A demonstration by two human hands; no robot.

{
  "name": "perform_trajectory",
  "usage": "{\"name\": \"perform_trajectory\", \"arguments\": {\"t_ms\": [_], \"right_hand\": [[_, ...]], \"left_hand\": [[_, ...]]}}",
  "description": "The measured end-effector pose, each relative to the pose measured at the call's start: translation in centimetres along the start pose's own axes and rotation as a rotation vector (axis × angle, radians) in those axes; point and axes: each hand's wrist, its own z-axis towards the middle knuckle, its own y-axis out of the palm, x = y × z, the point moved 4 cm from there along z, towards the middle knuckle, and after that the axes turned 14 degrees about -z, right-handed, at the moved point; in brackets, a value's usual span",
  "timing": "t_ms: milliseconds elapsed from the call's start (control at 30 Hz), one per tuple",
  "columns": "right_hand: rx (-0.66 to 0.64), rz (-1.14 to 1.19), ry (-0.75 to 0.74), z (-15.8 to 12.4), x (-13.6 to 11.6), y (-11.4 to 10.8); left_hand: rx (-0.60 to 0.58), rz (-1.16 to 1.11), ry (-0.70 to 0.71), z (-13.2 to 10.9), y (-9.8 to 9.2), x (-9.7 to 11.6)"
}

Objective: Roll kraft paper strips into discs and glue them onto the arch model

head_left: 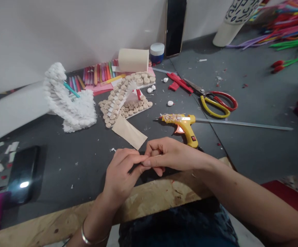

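Observation:
My left hand (120, 175) and my right hand (170, 154) meet just above the front edge of the dark grey table (61, 171). Between their fingers is a small rolled beige paper coil (155, 153), partly hidden by them. A flat beige paper strip (129, 132) lies just beyond my fingertips. Farther ahead is a model covered with rolled beige coils (124, 103). A yellow hot glue gun (183, 128) lies to the right, with a long glue stick (241, 122) behind it.
Red-and-yellow-handled scissors (213, 103) lie beyond the glue gun. To the left stands a white fluffy model (69, 99), with a black phone (24, 175) nearer me. A beige paper roll (133, 60), craft sticks (99, 73) and pipe cleaners (290, 31) lie farther back.

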Motion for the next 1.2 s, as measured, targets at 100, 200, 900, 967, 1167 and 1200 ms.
{"name": "perform_trajectory", "arguments": {"t_ms": [100,200,900,967,1167,1200], "right_hand": [[-0.085,0.097,-0.044,0.1,-0.1,0.2],[-0.224,0.232,-0.098,0.2,-0.4,0.8],[-0.176,0.190,-0.058,0.1,-0.4,0.7],[-0.237,0.269,-0.086,0.1,-0.5,0.9],[-0.275,0.355,-0.133,0.2,-0.9,1.4],[-0.253,0.348,-0.133,0.2,-0.9,1.3]], "left_hand": [[0.078,-0.004,0.023,0.0,-0.2,0.4],[0.158,-0.091,0.006,-0.1,-0.4,1.0],[0.083,-0.104,0.053,0.0,-0.2,0.5],[0.128,-0.193,0.004,-0.2,-0.3,0.5],[0.216,-0.405,-0.133,-0.3,-0.1,0.0],[0.207,-0.405,-0.137,-0.2,-0.1,0.0]]}}
